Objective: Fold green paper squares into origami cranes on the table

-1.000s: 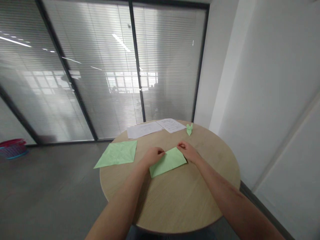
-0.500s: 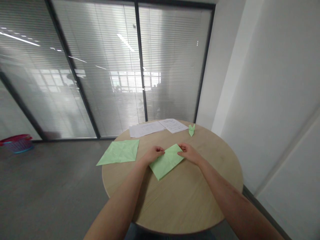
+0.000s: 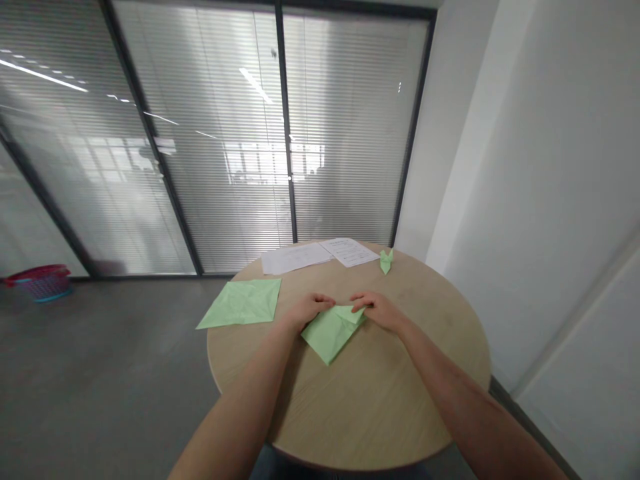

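Note:
A light green sheet of folding paper (image 3: 329,337) lies on the round wooden table (image 3: 380,400) between my hands. Its far corner is turned down toward me as a small flap (image 3: 349,313). My left hand (image 3: 311,310) grips the paper's far left edge, fingers bent along it. On the other side, my right hand (image 3: 376,309) has its fingers closed over the right end of the flap. The fingertips partly cover the paper's edges.
Left on the table, a creased green sheet (image 3: 245,301) overhangs the edge. White papers (image 3: 297,258) and a printed sheet (image 3: 349,252) lie at the back, beside a small folded green paper figure (image 3: 386,261). A red and blue basket (image 3: 45,283) stands on the floor.
The paper's far corner, flat before, is now folded down toward me. My right hand has shifted onto the flap, and the sheet has turned slightly. The view has shifted a little.

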`<state>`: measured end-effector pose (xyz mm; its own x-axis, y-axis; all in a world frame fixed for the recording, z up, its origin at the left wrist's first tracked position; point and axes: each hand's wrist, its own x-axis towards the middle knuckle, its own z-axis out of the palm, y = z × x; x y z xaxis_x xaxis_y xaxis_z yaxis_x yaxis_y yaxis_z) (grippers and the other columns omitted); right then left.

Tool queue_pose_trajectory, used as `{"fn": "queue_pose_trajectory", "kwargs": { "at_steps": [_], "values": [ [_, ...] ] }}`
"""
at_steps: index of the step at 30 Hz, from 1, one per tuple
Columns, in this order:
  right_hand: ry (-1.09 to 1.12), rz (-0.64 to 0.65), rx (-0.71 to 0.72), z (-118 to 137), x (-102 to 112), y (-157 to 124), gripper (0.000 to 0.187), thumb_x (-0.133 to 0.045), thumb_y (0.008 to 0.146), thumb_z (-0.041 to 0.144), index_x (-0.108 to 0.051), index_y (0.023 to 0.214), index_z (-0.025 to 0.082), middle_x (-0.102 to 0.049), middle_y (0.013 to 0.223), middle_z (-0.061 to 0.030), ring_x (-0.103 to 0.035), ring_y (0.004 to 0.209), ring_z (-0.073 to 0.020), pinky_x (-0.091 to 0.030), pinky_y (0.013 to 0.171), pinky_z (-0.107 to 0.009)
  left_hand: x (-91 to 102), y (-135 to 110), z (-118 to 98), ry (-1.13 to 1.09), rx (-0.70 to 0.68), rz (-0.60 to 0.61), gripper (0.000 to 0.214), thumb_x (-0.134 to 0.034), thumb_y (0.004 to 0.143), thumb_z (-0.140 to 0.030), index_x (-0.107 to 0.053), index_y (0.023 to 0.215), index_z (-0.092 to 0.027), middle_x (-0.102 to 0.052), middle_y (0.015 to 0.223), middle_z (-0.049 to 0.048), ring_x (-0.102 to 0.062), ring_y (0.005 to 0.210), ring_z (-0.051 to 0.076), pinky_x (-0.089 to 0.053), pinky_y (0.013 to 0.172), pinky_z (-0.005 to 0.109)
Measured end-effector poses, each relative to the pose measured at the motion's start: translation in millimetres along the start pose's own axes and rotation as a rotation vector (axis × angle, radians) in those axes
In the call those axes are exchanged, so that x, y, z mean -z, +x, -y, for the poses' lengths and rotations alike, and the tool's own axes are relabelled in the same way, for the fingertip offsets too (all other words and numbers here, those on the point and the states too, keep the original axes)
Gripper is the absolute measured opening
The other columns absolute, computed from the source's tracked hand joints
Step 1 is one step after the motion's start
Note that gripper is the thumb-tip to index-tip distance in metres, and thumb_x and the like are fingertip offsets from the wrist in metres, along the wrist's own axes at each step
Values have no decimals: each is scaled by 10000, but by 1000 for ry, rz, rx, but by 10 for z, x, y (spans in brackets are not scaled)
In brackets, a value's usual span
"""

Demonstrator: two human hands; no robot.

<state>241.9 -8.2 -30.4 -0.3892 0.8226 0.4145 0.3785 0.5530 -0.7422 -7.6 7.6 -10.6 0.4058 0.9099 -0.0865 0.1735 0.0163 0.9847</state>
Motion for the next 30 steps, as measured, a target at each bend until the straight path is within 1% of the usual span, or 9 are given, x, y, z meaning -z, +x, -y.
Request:
{"fn": "queue_pose_trajectory", "kwargs": {
  "at_steps": [2, 6, 8, 11, 13, 16, 20, 23, 30],
  "values": [
    [71, -31, -63, 11, 6, 17, 380, -484, 633, 88, -770, 841, 226, -672, 1174, -51, -597, 1105, -216, -437, 981, -372, 8, -3, -10, 12, -30, -47, 322, -758, 657, -374, -739, 880, -142, -705, 742, 44, -573, 568, 147, -405, 529, 250],
    [449, -249, -395, 32, 38, 59, 330, -508, 746, 232, -690, 1020, 215, -672, 1146, -70, -661, 921, -200, -518, 770, -328, 48, -14, -68, 127, -104, -220, 217, -686, 730, -324, -733, 875, -170, -702, 741, 25, -575, 589, 142, -414, 559, 244],
    [667, -342, -507, 64, 39, 72, 380, -500, 830, 353, -583, 1184, 243, -654, 1172, -76, -676, 850, -183, -525, 687, -306, 58, -15, -102, 217, -163, -282, 195, -659, 754, -308, -733, 874, -174, -713, 781, 30, -600, 649, 156, -430, 597, 248],
    [843, -365, -575, 136, -17, 75, 508, -574, 851, 479, -443, 1300, 281, -660, 1127, -79, -683, 800, -177, -541, 668, -310, 42, -8, -142, 322, -230, -324, 168, -644, 755, -271, -729, 863, -175, -727, 830, 43, -635, 737, 183, -453, 664, 261],
    [891, -317, -580, 179, -88, 69, 628, -656, 821, 467, -368, 1351, 292, -681, 1042, -70, -684, 770, -180, -550, 679, -324, 23, 2, -161, 340, -251, -309, 164, -641, 755, -261, -726, 868, -176, -732, 862, 53, -647, 781, 197, -464, 700, 270],
    [959, -284, -575, 196, -189, 59, 784, -781, 723, 290, -323, 1360, 305, -696, 978, -40, -688, 757, -179, -558, 705, -331, 10, 12, -179, 333, -266, -296, 183, -637, 764, -278, -723, 888, -174, -733, 898, 65, -644, 813, 210, -468, 726, 280],
    [956, -173, -494, 141, -236, 50, 546, -806, 661, 215, -541, 1137, 228, -707, 1011, -58, -693, 819, -179, -561, 776, -338, 14, -5, -177, 307, -263, -307, 203, -640, 756, -289, -727, 892, -167, -729, 903, 65, -630, 830, 213, -465, 741, 284],
    [859, -137, -446, 118, -239, 48, 370, -803, 665, 256, -646, 988, 168, -713, 1032, -93, -687, 841, -182, -558, 790, -324, -9, -40, -152, 268, -206, -215, 256, -648, 756, -341, -740, 911, -159, -728, 890, 61, -624, 788, 202, -459, 690, 278],
    [790, -139, -432, 203, -272, 63, 326, -763, 714, 400, -683, 912, 155, -723, 893, -79, -663, 743, -172, -553, 675, -298, -38, -32, -78, 299, -127, -43, 333, -699, 692, -438, -737, 769, -116, -645, 664, 31, -518, 570, 138, -364, 536, 252]
  ]
}}
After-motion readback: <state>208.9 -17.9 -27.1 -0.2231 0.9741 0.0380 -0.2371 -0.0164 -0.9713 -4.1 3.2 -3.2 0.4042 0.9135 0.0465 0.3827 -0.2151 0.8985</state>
